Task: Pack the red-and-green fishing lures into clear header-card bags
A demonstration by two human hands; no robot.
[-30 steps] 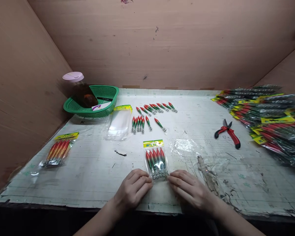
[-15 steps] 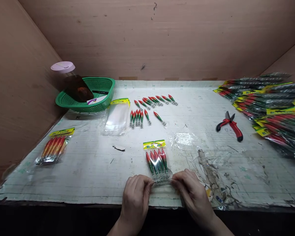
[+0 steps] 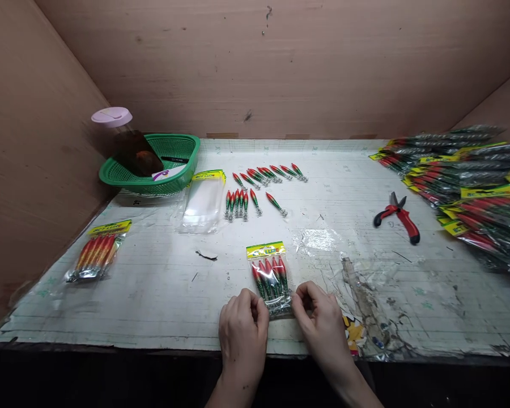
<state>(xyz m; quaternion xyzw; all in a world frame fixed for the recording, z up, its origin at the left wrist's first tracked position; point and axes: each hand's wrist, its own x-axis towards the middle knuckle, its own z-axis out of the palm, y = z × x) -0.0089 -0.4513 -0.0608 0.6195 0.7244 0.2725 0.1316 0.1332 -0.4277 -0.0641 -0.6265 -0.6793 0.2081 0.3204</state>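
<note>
Left hand and right hand curling now, where they were lying flatter a second ago. Standing apart, fingers meeting lower corners of lure bag; whether pinching, can't tell. Work seemingly turning to bottom edge. Bag lying near front of worktop, bare room opening leftward, pliers sitting well right.

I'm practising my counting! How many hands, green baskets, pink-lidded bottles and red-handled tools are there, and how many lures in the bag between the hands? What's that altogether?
Hands: 2, left hand and right hand
Lures in that bag: 5
Green basket: 1
Pink-lidded bottle: 1
Red-handled tool: 1
Total: 10
</note>
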